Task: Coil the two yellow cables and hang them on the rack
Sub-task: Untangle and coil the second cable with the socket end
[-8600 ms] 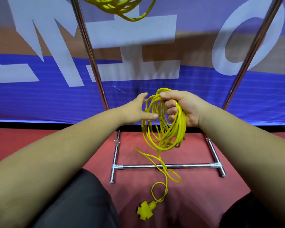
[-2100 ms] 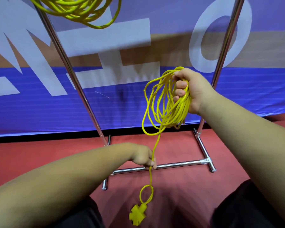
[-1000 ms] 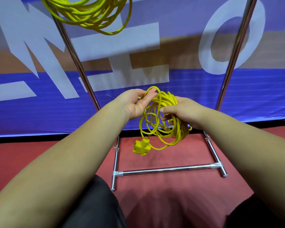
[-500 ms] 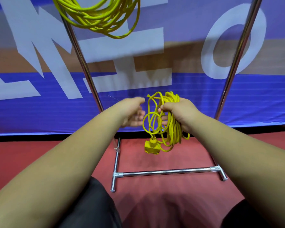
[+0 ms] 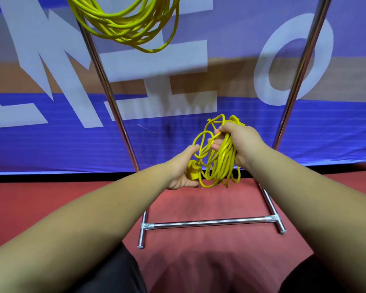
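The head camera, the only view, looks down past both forearms at the rack (image 5: 209,222), whose two shiny posts rise from a red floor (image 5: 51,204) in front of a blue banner (image 5: 51,140). The first cable (image 5: 131,24) already hangs coiled high on the rack near the left post, its loops drooping into view; what it hangs from is out of frame. The second cable (image 5: 222,163) is a bundle held in the air between the posts, well above the bottom bar. The right hand (image 5: 243,144) is clenched round the top of the bundle, with loops hanging below the fist and a few loose ones sticking up and out to the left. The left hand (image 5: 181,168) cups the plug (image 5: 192,172) at the cable's end, fingers curled about it, just beside the bundle. The step looks to be securing that end. To do it well, pass the plug round or through the loops close under the right fist, pull snug so the stray loops are gathered in, and grip firmly so the coil does not spill. Then hang it beside the first cable, not over it, so the two do not tangle.
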A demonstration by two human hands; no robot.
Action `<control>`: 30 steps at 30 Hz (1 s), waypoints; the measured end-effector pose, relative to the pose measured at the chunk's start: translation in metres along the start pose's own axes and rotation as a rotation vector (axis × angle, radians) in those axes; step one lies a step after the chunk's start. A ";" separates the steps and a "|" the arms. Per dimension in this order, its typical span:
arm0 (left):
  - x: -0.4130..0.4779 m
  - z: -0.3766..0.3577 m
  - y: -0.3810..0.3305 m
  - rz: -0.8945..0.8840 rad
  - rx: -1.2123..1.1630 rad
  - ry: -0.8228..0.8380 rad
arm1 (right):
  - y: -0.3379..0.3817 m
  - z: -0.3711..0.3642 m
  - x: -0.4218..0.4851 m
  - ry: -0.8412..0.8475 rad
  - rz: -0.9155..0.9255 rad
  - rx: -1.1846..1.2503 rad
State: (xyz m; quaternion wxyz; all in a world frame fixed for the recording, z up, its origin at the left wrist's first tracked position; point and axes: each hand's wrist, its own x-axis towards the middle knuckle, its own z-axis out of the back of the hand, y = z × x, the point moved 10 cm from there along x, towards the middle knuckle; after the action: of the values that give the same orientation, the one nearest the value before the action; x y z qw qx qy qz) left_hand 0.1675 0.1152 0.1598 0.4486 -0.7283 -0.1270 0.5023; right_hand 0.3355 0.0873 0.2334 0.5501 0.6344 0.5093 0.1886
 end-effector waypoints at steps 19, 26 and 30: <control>-0.004 -0.004 -0.069 -0.389 -0.068 -0.069 | 0.007 0.036 0.021 -0.084 0.054 -0.314; -0.001 -0.007 -0.069 -0.359 -0.060 0.005 | 0.009 0.029 0.023 -0.076 0.113 -0.338; -0.009 -0.006 -0.077 -0.433 -0.104 -0.004 | 0.012 0.024 0.022 -0.031 0.129 -0.304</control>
State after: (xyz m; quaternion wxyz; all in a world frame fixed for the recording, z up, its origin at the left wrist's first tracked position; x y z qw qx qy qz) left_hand 0.1888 0.1502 0.2257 0.5076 -0.7052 -0.3067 0.3885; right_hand 0.3688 0.0952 0.2288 0.6344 0.5780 0.4244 0.2887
